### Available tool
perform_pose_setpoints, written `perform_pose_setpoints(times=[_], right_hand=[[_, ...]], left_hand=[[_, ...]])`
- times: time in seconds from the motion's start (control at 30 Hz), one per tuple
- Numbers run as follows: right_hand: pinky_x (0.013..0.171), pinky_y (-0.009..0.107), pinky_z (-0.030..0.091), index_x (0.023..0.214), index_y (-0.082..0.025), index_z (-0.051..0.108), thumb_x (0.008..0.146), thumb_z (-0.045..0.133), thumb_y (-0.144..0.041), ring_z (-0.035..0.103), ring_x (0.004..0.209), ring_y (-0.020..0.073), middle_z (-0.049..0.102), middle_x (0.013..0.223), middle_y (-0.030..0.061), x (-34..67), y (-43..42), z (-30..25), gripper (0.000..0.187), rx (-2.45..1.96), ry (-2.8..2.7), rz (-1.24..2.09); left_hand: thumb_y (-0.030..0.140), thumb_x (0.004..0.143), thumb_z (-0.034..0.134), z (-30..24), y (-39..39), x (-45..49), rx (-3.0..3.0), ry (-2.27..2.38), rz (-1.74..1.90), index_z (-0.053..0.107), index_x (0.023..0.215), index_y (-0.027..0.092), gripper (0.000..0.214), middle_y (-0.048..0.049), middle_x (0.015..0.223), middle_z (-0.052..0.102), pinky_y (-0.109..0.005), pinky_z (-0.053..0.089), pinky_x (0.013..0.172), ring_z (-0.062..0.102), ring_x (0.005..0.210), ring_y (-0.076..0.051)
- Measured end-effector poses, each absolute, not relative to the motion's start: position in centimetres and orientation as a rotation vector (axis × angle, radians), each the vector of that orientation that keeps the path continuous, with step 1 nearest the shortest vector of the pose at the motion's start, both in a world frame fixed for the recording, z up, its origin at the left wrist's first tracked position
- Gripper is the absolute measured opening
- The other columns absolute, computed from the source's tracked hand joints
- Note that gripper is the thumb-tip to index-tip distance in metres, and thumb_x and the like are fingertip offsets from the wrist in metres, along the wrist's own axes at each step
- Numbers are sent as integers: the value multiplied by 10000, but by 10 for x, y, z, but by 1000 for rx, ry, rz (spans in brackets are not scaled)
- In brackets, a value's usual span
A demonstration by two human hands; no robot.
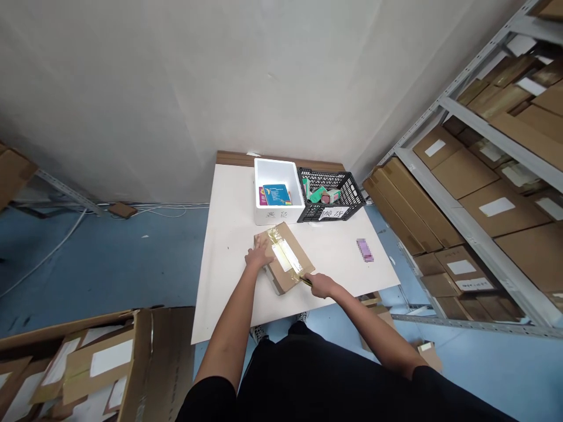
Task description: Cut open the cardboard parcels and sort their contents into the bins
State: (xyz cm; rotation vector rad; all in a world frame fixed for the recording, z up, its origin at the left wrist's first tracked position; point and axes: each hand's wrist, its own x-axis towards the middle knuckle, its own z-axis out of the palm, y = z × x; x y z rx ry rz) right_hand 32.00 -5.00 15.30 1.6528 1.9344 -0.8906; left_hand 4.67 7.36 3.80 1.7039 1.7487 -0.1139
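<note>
A taped cardboard box (294, 248) with a white label lies at an angle on the white table (229, 275). My left hand (258, 254) rests spread on its upper left side, fingers apart. In my right hand (322, 285) is a box cutter (306, 281), dark with some yellow, its tip at the tape on the box's near right end. The fingers are wrapped round its handle, so much of it is hidden.
A white bin (278, 217) holding booklets and a black plastic crate (354, 199) with small green boxes stand at the back. A blurred purple item (365, 250) lies at the right. Shelves (475, 205) of cartons rise at the right; a large carton (162, 357) of parcels stands lower left.
</note>
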Motion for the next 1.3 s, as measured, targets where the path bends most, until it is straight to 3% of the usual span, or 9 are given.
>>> perform_pose_setpoints(times=[0.1,0.27,0.43,0.6,0.8,0.9,0.97,1.13,1.3], right_hand=[[676,277,471,1327,-288,652,836,627,-146,736,896,264,767,1020,73,353,-64,157,511,1792,1942,-873],[789,311,490,1619,-229,326,1050,453,-415,733,1016,271,757,1149,111,372,-65,124,612,2459,1849,-808],[899,358,516,1686,-182,98,909,669,-630,689,1201,323,704,1324,165,351,-28,69,1063,2534,1681,-1054],[921,371,517,1685,-211,127,808,814,-561,683,1210,339,703,1325,169,379,50,58,1167,2643,1664,-1006],[940,358,515,1678,-182,194,944,671,-503,694,1168,319,731,1250,166,448,118,72,931,2747,1711,-955],[905,322,538,1673,-224,235,1042,477,-388,743,981,251,763,1130,100,478,119,78,695,2762,1789,-1054],[800,276,559,1661,-268,257,1036,432,-286,732,747,184,764,1021,41,497,110,80,649,2659,1794,-1241],[584,207,505,1549,-327,426,984,485,-215,590,490,101,731,905,-31,529,77,80,579,2301,1889,-1530],[650,231,505,1509,-307,495,987,530,-204,643,594,134,761,992,1,531,62,83,534,2240,1989,-1399]], left_hand=[[750,761,672,35,71,49,1727,1772,-101,176,1673,463,1077,56,1791,-86,-525,535,987,485,1378,-443],[810,879,437,32,52,64,1786,1901,1,166,1698,368,969,14,1790,-88,-537,524,1013,523,1335,-424],[754,952,327,42,37,81,1766,1985,148,182,1704,266,909,-35,1793,-60,-506,501,1092,483,1421,-401],[752,943,377,60,26,135,1612,2064,6,115,1689,55,1054,-202,1775,2,-428,449,1166,197,1614,-371],[611,985,429,69,-19,231,1699,2065,-293,348,1589,-62,908,-416,1600,346,-451,556,972,600,1325,-435],[532,983,486,76,-23,245,1844,2057,-332,551,1469,-16,735,-361,1425,571,-463,560,937,628,1257,-427],[529,992,477,78,-12,245,1969,2016,-262,577,1476,66,677,-295,1451,583,-500,519,1022,558,1347,-421],[728,962,395,63,25,247,2060,1744,-239,232,1694,288,869,-81,1783,141,-599,202,1268,68,1631,-400],[772,966,312,39,29,248,2020,1724,-295,152,1704,310,886,-47,1789,27,-607,125,1286,-31,1640,-373]])
